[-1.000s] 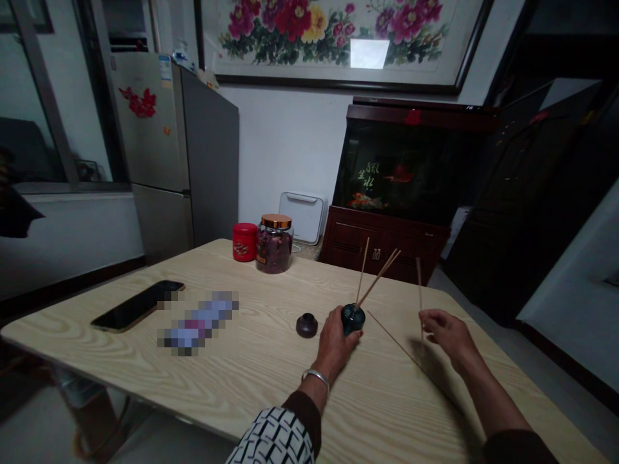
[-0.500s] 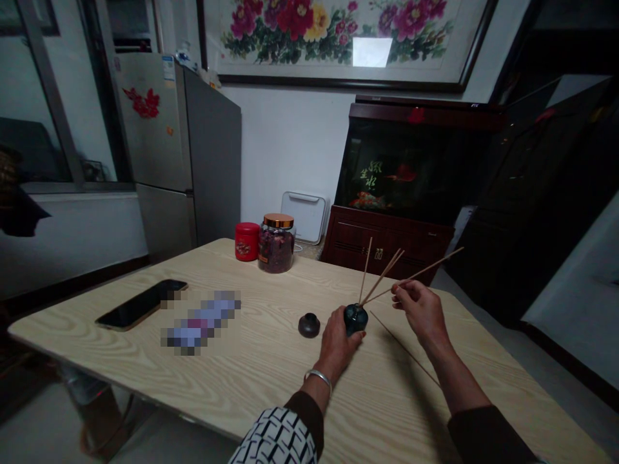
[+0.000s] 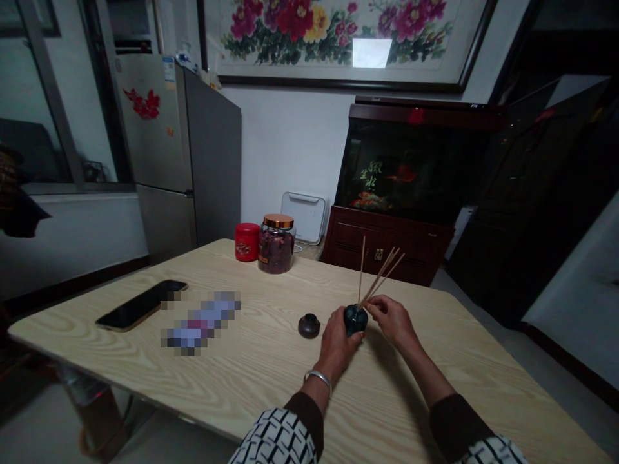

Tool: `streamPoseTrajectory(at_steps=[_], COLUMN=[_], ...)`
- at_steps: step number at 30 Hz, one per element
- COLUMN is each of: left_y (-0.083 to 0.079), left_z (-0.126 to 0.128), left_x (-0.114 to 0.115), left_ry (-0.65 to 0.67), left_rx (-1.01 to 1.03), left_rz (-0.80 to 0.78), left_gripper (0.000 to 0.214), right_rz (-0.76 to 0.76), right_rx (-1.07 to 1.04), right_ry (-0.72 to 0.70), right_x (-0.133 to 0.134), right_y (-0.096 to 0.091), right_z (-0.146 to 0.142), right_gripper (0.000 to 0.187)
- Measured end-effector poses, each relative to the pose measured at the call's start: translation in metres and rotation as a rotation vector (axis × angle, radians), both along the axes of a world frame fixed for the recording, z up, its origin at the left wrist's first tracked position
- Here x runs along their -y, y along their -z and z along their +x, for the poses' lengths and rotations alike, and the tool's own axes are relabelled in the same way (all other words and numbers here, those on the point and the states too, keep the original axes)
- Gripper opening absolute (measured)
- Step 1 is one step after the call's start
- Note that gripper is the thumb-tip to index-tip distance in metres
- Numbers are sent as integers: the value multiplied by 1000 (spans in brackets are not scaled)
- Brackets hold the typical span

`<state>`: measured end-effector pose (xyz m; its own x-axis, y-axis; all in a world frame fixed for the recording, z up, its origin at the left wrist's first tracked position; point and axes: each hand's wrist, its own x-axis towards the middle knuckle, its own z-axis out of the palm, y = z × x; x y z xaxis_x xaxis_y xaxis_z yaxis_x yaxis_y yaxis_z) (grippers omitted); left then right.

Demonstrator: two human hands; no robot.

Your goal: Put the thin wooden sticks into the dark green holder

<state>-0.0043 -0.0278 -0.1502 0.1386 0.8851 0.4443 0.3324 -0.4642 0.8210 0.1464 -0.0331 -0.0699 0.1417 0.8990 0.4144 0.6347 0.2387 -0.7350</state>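
The right hand point(image 3: 393, 321) has moved in, its fingers point(image 3: 371, 305) pinching the wooden sticks point(image 3: 382, 278) at the dark vase point(image 3: 355, 320), which the left hand point(image 3: 336, 353) grips.

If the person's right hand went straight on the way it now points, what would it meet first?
The right hand would probably meet the wooden sticks first, near where they rise from the dark bottle held by the left hand. Depth is unclear, so it may already touch them.
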Motion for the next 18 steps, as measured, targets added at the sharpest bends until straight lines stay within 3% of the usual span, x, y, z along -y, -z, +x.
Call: streamPoseTrajectory(at_steps=[2, 5, 9, 13, 18], left_y=[1, 2, 2, 3, 5], left_z=[0, 0, 0, 0, 1], left_x=[-1, -1, -1, -1, -2], left_ry=[0, -10, -18, -6, -5], left_rx=[-1, -7, -10, -11, -3], left_rz=[2, -8, -13, -1, 12], left_gripper=[57, 60, 62, 61, 63], right_rz=[-44, -171, -368, -463, -519], right_rx=[90, 510, 958, 1077, 1014], right_ry=[47, 187, 212, 200, 225], right_x=[7, 28, 54, 54, 45], right_y=[7, 21, 38, 37, 28], right_z=[18, 53, 80, 74, 80], right_gripper=[27, 18, 19, 28, 23])
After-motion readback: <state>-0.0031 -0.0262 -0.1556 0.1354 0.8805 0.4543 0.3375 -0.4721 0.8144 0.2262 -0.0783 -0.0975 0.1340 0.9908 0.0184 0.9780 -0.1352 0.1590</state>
